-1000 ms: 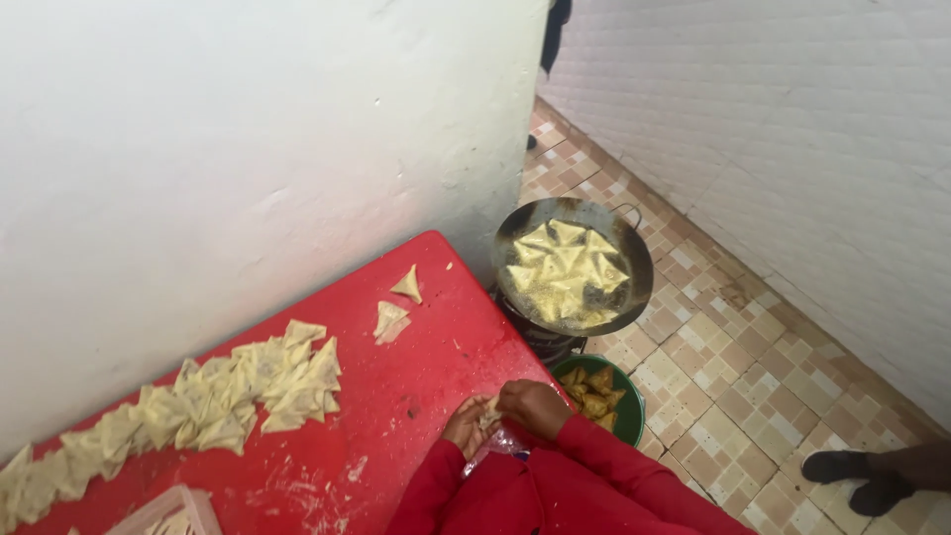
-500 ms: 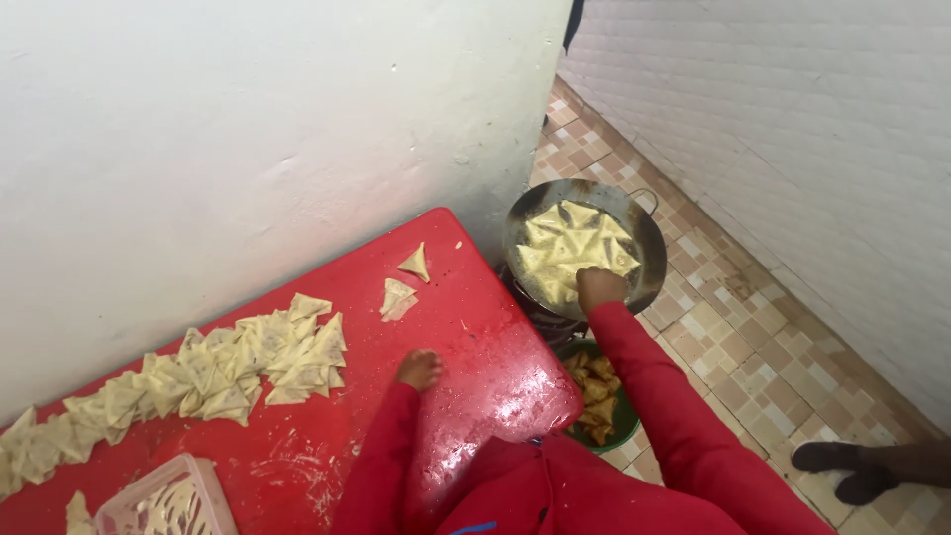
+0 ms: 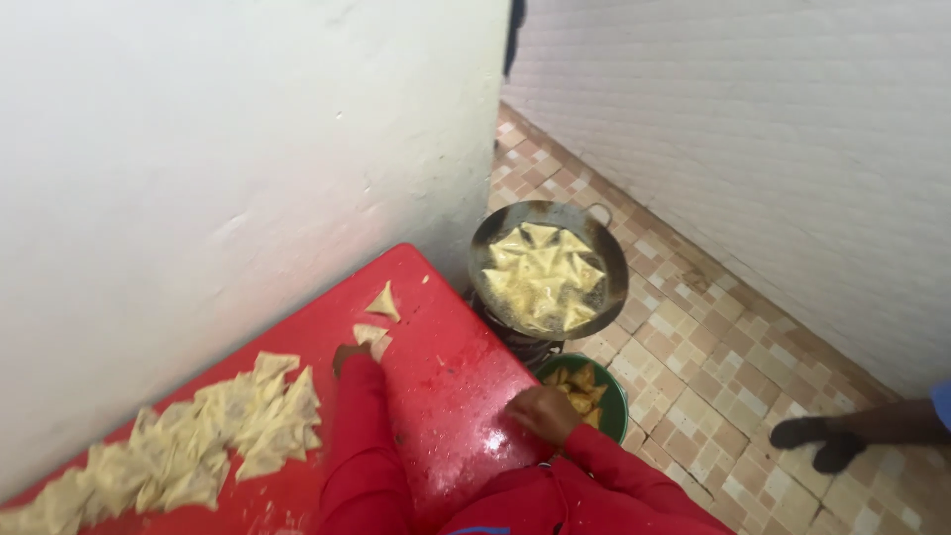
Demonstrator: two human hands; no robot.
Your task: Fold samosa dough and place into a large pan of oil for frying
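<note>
Both hands have moved since half a second ago. Back then the right hand was out over the pan and the left hand lay flat near the middle of the red table. Now the left hand (image 3: 349,355) has slid up the table to a folded dough triangle (image 3: 371,338). The fingers touch it or nearly do, but the picture is too blurry to tell if they have closed on it.

That triangle lies near the table's far edge, close to the wall. It sits just past the left fingertips, up and a bit to the right of them. One more triangle (image 3: 384,300) lies a little farther on, pointing at the far corner. The left hand is much nearer to both than the right hand is.

Now the right hand (image 3: 540,410) has come back from the pan and rests at the table's right edge. It looks loosely curled with nothing in it.

A big pile of raw triangles (image 3: 198,441) runs along the left side of the red table (image 3: 446,386).

Past the right edge, a dark pan (image 3: 547,267) full of triangles sits on a burner. Just below it is a green bowl (image 3: 616,401) of browned ones. Somebody else's foot (image 3: 817,441) stands on the tiled floor (image 3: 713,337).
</note>
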